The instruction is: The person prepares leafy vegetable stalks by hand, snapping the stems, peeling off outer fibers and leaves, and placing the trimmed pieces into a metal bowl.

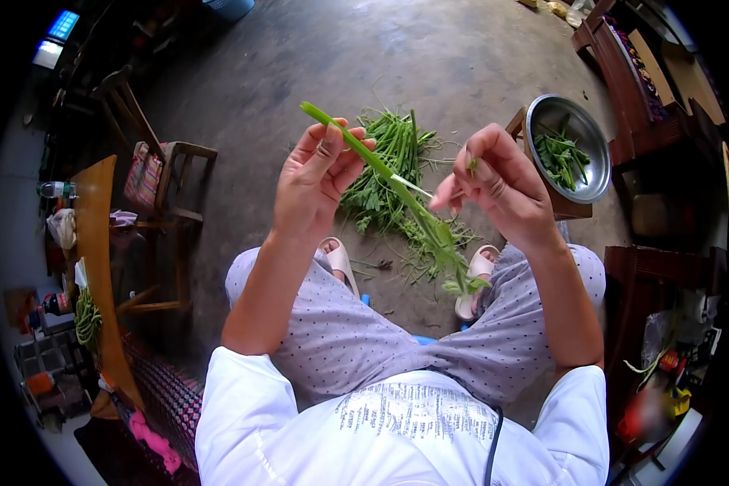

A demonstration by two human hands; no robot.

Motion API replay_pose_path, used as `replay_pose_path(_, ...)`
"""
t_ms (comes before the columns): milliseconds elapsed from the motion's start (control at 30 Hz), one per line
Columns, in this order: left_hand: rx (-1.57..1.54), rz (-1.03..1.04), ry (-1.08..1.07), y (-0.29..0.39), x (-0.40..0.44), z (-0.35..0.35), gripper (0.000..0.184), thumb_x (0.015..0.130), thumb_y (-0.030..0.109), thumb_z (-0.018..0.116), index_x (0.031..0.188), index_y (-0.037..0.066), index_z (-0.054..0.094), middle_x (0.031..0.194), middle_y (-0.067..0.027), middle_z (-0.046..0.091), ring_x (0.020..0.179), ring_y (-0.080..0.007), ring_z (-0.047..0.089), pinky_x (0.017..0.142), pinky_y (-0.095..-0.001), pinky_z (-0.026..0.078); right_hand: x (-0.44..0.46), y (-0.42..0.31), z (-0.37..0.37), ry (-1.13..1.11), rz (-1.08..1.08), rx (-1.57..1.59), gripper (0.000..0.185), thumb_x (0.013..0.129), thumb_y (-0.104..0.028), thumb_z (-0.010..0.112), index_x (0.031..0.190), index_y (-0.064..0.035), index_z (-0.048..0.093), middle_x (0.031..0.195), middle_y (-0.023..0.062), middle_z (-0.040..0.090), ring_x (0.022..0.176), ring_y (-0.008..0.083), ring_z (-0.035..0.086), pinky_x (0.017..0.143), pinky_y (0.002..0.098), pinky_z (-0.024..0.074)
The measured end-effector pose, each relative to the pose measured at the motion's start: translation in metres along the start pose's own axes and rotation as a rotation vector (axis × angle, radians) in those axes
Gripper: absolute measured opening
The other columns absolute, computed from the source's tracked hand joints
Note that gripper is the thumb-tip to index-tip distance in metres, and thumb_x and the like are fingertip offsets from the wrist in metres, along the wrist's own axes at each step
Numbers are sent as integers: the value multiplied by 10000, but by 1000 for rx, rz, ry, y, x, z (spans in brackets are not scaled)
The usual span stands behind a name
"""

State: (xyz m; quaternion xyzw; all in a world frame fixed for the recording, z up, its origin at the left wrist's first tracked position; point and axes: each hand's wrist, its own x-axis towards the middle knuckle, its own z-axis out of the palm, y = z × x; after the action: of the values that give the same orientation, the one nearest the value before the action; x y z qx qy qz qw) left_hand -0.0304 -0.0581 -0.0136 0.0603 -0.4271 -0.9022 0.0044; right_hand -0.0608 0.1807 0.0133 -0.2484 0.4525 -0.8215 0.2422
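My left hand (320, 166) pinches a leafy green stalk (378, 164) near its upper end. The stalk slants down to the right, its limp leaves (449, 253) hanging over the floor between my knees. A thin pale strip (411, 185) runs from the stalk's side to the fingers of my right hand (502, 182), which are closed on it. A small green bit shows at that hand's thumb. Below the hands, a heap of green stalks and leaves (389, 154) lies on the floor.
A metal basin (543, 188) holding cut green pieces stands on a wooden stool (571, 210) at the right. To the left are a wooden chair (188, 152) with a patterned cushion and a wooden table edge (97, 243). Dark wooden furniture (616, 89) stands at the upper right.
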Motion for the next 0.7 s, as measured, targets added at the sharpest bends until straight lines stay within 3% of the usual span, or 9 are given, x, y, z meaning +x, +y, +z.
replay_pose_path(100,-20,-6,16,3,1,-4,254,926,210,565,1119,45,548,1066,-128,633,1011,-231,635,766,-258,586,-5,2,-3,67,77,-151,71,984,-99,429,1000,-30,437,852,33,503,676,111,578,620,222,474)
replay_pose_path(333,-23,59,72,14,2,-14,227,907,197,601,1066,39,565,1031,-137,640,984,-242,644,814,-279,567,-14,3,-20,109,304,-367,47,966,-77,450,991,-37,450,776,20,492,597,78,505,539,215,404)
replay_pose_path(400,-21,65,80,13,2,-16,227,904,194,605,1065,38,565,1030,-139,640,983,-246,645,813,-280,568,-18,4,-21,18,277,-838,36,936,-56,486,961,-30,482,705,72,505,563,131,489,533,262,397)
replay_pose_path(433,-20,72,83,13,2,-17,227,902,192,608,1063,37,564,1028,-141,641,982,-250,645,811,-280,569,-21,14,-16,76,162,-825,89,887,-22,534,974,-24,518,699,134,548,607,225,512,586,327,419)
replay_pose_path(467,-19,71,85,14,2,-18,227,902,192,608,1063,37,564,1028,-141,641,982,-250,645,811,-280,569,-22,13,-12,76,163,-824,89,887,-22,534,974,-24,518,699,134,548,607,225,512,586,327,419)
replay_pose_path(533,-24,89,101,16,2,-22,228,899,188,612,1062,37,563,1034,-143,640,989,-258,643,807,-280,572,-21,6,-6,-62,96,-1165,153,837,8,568,987,-17,554,763,155,601,707,304,536,659,371,439)
replay_pose_path(600,-27,103,108,20,2,-26,229,899,187,611,1065,37,562,1040,-145,640,994,-261,641,809,-282,571,-22,5,-6,-93,24,-1174,158,791,42,582,940,-7,587,778,148,620,776,312,543,702,390,440)
replay_pose_path(700,-40,128,122,26,2,-33,233,900,184,609,1073,35,559,1049,-147,639,1004,-264,639,813,-286,571,-24,-1,-11,-67,150,-1185,118,758,38,601,870,2,608,788,154,626,767,317,548,708,399,440)
